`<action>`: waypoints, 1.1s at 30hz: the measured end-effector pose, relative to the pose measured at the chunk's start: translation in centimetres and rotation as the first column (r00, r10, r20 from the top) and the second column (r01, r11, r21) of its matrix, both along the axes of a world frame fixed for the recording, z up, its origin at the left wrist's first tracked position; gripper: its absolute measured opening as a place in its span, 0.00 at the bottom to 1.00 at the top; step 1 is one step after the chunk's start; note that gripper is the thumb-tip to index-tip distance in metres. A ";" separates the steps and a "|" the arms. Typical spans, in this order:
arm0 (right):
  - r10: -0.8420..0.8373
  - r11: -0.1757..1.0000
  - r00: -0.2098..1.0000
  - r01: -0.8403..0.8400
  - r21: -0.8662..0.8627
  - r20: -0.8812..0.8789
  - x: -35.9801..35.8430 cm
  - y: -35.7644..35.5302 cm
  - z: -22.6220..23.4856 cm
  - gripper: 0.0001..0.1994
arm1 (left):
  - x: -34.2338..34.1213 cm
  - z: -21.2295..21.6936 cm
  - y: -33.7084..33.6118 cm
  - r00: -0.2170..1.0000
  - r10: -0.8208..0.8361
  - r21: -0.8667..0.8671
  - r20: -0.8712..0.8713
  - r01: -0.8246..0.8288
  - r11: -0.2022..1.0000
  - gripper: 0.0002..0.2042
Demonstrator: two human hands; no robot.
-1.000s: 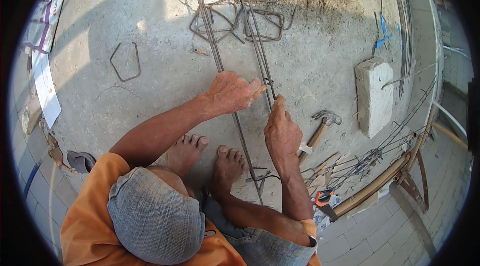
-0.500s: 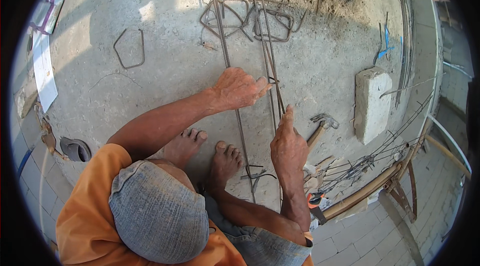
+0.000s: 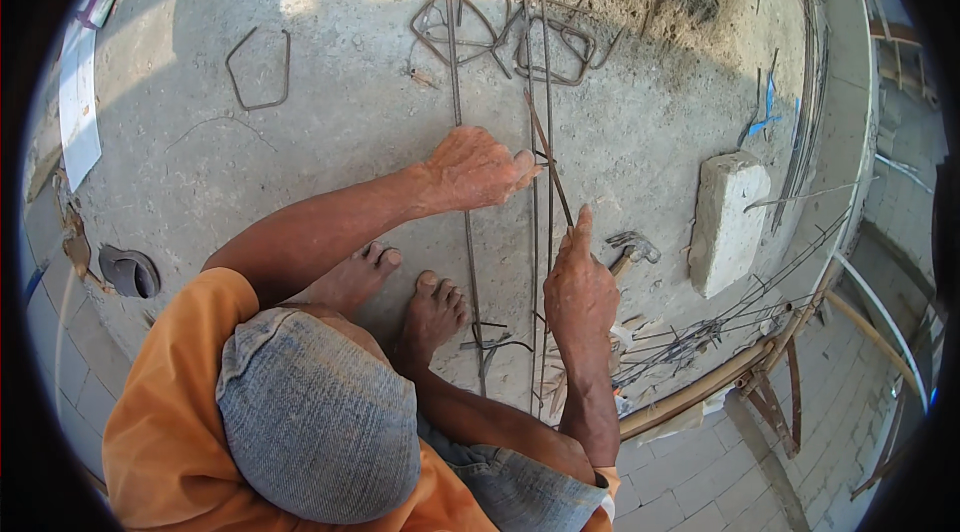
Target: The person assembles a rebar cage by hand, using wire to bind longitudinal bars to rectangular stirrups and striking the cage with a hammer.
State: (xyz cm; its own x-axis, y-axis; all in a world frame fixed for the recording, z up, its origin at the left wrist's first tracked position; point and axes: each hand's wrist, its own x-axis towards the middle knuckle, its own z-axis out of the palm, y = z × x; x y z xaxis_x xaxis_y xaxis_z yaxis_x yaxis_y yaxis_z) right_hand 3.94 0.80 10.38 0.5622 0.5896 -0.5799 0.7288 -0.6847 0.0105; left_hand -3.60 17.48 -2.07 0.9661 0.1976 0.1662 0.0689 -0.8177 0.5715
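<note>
A: Left hand (image 3: 470, 170) – curled over the bars (image 3: 462, 112) where a cross piece meets them, fingers closed, knuckles up. Forearm reaches out straight from the left shoulder.

B: Right hand (image 3: 578, 287)?

A: Closed around a thin hooked tool (image 3: 553, 167), index finger laid along it, tip angled up toward the left fingertips. Wrist bent, elbow tucked by the knee.

B: Where do the bars lie?

A: Flat on the concrete floor (image 3: 300, 162), running away between the bare feet (image 3: 430, 312); bent stirrups (image 3: 500, 32) sit on them farther out.

B: Handling?

A: Judged: steel, stiff, heavy along its length, rough enough not to slip. Best pinned close beside the joint, as the left hand does; the tie wire there looks soft and bends easily, though it is too small to see clearly.

B: Surroundings?

A: Hammer (image 3: 628, 250) just right of the right hand, block (image 3: 728, 222) beyond it, one loose stirrup (image 3: 258, 70) well to the left.
</note>
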 end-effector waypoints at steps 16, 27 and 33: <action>0.060 0.977 0.998 -0.059 0.203 0.003 0.8 0.0 -2.4 0.36 | 0.3 0.3 -0.1 0.999 -0.021 -0.086 -0.032 0.018 0.996 0.14; -0.046 0.958 0.997 0.061 0.281 -0.058 -0.4 0.9 -3.8 0.39 | 0.3 -0.2 -0.2 1.000 0.013 -0.045 0.021 -0.012 0.999 0.16; -0.058 0.985 0.998 0.055 0.165 0.015 -0.4 0.8 -2.7 0.39 | 0.8 0.3 -0.4 1.000 -0.003 -0.055 0.004 0.003 0.998 0.16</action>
